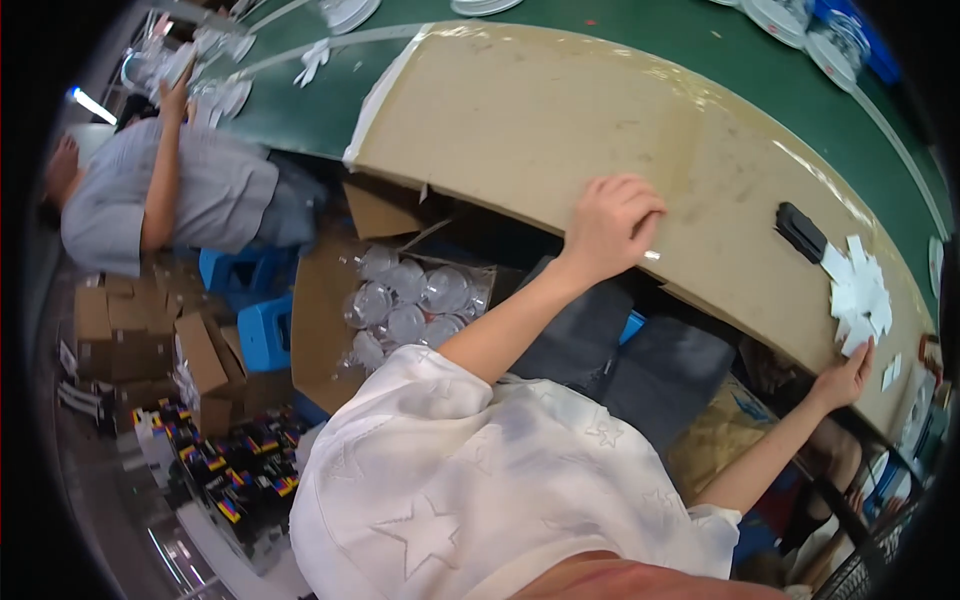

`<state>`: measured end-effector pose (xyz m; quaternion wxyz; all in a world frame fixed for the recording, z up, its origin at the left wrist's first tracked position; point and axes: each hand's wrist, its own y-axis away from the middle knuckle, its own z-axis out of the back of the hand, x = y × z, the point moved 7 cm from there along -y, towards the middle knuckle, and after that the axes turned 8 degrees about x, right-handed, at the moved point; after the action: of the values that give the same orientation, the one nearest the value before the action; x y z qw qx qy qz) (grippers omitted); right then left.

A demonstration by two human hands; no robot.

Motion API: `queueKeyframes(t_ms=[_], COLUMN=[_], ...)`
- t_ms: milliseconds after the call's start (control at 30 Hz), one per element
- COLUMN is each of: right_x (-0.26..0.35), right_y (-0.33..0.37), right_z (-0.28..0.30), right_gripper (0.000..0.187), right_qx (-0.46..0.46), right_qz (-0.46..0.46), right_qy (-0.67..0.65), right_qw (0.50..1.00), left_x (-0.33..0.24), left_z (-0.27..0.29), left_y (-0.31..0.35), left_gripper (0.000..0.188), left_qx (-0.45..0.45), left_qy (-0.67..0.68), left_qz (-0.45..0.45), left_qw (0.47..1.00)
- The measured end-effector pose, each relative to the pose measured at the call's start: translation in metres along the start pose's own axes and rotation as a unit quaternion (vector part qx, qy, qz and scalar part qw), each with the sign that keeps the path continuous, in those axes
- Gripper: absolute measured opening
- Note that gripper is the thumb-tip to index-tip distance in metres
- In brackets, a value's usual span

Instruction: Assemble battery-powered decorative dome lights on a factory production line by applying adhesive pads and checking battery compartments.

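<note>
My left hand (612,228) is above the near edge of the brown cardboard-covered tabletop (560,110), fingers curled together. A tiny pale spot shows by its thumb; whether anything is inside the hand is hidden. Out to the right, my right hand (846,380) pinches at the lower end of a loose pile of small white paper slips (858,288), with a slip at its fingertips. Just left of that pile lies a small black object (801,231), blocky in shape. A single slip (891,371) lies apart, right of my right hand.
An open carton (325,340) of clear round plastic containers (405,290) stands at my left. Beyond the cardboard runs a green surface (640,25) carrying more clear containers (838,55). A co-worker (180,185) sits at far left near blue stools (265,332) and cartons (125,335).
</note>
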<state>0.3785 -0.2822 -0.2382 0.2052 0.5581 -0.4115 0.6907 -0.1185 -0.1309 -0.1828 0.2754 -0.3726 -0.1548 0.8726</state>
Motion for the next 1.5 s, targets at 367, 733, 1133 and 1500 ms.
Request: queueKeyframes(t_ms=[367, 733, 1133, 1500], right_x=[-0.004, -0.015, -0.015, 0.010], right_y=[0.005, -0.002, -0.004, -0.003], right_z=[-0.012, -0.003, -0.003, -0.018], right_gripper=[0.027, 0.027, 0.028, 0.030], right_qx=[0.019, 0.022, 0.058, 0.067], right_qz=[-0.045, -0.038, -0.057, -0.037], right_qy=[-0.041, -0.048, -0.016, 0.119], right_qw=[0.998, 0.998, 0.997, 0.990], left_x=[0.007, 0.007, -0.013, 0.086], left_z=[-0.001, 0.000, 0.028, 0.088], left_y=[0.007, 0.007, 0.062, 0.360], left_gripper=[0.008, 0.007, 0.017, 0.031], left_qx=[-0.024, -0.029, 0.001, 0.027], left_qy=[0.010, 0.027, 0.347, -0.009], left_qz=[-0.007, -0.004, 0.096, 0.463], left_qw=[1.000, 0.999, 0.933, 0.886])
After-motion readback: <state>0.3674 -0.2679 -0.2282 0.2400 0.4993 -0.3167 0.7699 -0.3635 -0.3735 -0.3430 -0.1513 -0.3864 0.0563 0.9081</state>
